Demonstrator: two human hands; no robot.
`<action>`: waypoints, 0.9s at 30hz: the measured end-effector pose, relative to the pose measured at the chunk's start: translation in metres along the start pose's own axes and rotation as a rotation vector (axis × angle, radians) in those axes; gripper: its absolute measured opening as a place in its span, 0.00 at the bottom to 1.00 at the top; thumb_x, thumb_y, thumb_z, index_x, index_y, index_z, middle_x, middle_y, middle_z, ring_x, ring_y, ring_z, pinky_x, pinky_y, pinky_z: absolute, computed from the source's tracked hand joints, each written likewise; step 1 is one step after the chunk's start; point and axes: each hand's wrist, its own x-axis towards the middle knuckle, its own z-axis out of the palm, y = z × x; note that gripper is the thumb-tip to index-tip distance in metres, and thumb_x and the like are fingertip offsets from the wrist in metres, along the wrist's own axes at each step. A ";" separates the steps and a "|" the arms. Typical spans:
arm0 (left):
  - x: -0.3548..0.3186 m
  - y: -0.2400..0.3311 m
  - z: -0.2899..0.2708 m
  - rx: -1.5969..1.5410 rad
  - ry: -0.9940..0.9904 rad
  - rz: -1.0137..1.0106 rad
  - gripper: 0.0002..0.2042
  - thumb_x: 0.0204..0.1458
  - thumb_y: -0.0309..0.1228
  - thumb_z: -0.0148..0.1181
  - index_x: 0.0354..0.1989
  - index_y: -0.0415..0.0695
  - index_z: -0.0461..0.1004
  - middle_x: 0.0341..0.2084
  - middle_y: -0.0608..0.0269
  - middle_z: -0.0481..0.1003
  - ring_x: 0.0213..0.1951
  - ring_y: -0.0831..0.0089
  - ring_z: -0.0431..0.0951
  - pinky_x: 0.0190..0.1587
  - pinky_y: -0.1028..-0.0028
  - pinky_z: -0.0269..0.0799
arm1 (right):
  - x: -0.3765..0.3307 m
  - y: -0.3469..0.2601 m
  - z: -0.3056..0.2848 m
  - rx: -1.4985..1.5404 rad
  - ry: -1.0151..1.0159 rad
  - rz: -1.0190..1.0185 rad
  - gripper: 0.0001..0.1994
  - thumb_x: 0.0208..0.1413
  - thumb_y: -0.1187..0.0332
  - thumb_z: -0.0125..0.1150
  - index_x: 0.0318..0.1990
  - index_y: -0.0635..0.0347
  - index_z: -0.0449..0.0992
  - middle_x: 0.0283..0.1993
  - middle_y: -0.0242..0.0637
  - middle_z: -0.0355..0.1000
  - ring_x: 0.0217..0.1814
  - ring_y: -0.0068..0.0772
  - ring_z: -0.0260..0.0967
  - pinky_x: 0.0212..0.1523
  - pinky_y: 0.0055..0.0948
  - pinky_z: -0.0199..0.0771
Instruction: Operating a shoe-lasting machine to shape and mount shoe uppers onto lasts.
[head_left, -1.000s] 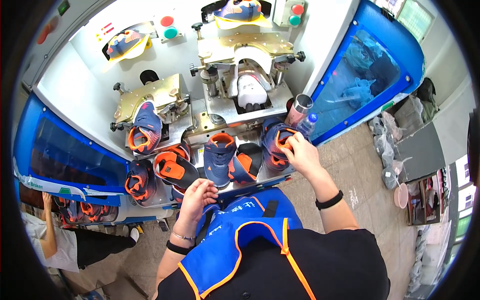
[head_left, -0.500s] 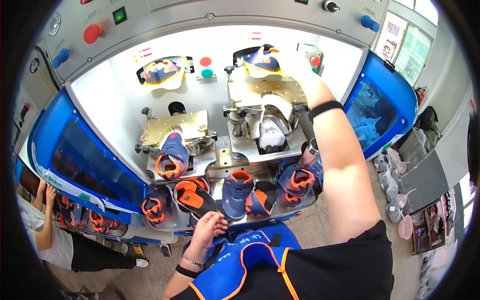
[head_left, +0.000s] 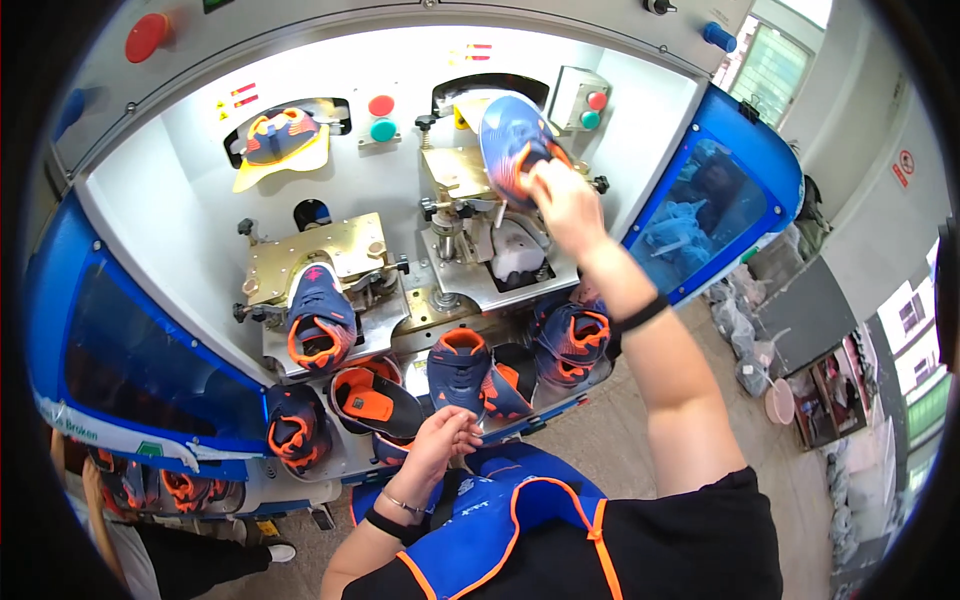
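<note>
My right hand (head_left: 568, 205) is closed on the heel end of a navy-and-orange shoe upper (head_left: 510, 140), lifted in front of the machine's right-hand opening, its toe pointing up. Below it is the right brass-plated clamp station (head_left: 455, 172), with a white-and-grey pad (head_left: 518, 250). Down at the front tray, my left hand (head_left: 447, 438) has curled fingers, with nothing visible in them. It is just in front of an upright navy upper (head_left: 458, 370). Beside that, another upper (head_left: 375, 398) shows its orange lining. A further upper (head_left: 320, 320) sits toe-first at the left clamp station (head_left: 320, 250).
An upper on a yellow form (head_left: 283, 145) fills the left opening. Red and green buttons (head_left: 382, 118) sit between the stations. More uppers stand at the tray's left (head_left: 297, 425) and right (head_left: 572, 340). Blue windowed side covers (head_left: 715, 200) flank the machine. Another person's arm (head_left: 97, 510) shows lower left.
My right hand has drawn the upper away from the right opening, down and toward me. My left hand has shifted slightly right along the tray. The view has turned a little.
</note>
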 end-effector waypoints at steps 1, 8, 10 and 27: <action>0.007 0.004 0.004 -0.001 -0.048 -0.005 0.11 0.70 0.38 0.54 0.49 0.42 0.74 0.37 0.61 0.82 0.36 0.73 0.84 0.37 0.76 0.79 | -0.028 -0.012 -0.006 0.026 0.020 0.011 0.08 0.64 0.62 0.61 0.37 0.55 0.74 0.36 0.43 0.72 0.39 0.54 0.73 0.40 0.50 0.73; 0.075 0.042 0.067 -0.061 -0.180 0.023 0.23 0.70 0.46 0.53 0.65 0.45 0.65 0.57 0.53 0.75 0.47 0.60 0.85 0.47 0.66 0.80 | -0.161 -0.057 -0.025 0.094 -0.119 0.277 0.07 0.59 0.65 0.68 0.38 0.56 0.79 0.37 0.39 0.74 0.41 0.48 0.76 0.41 0.42 0.75; 0.100 0.054 0.089 -0.143 -0.171 0.053 0.27 0.70 0.49 0.53 0.70 0.46 0.61 0.59 0.51 0.73 0.53 0.54 0.82 0.53 0.61 0.79 | -0.162 -0.052 -0.020 0.124 -0.154 0.283 0.07 0.59 0.65 0.69 0.38 0.56 0.79 0.37 0.39 0.75 0.40 0.47 0.76 0.40 0.42 0.75; 0.184 0.062 0.146 -0.407 0.064 0.305 0.25 0.69 0.50 0.53 0.63 0.44 0.69 0.53 0.52 0.76 0.54 0.64 0.79 0.58 0.63 0.78 | -0.102 0.027 0.030 0.202 -0.409 0.184 0.25 0.55 0.50 0.69 0.60 0.40 0.77 0.68 0.41 0.66 0.68 0.57 0.65 0.63 0.52 0.75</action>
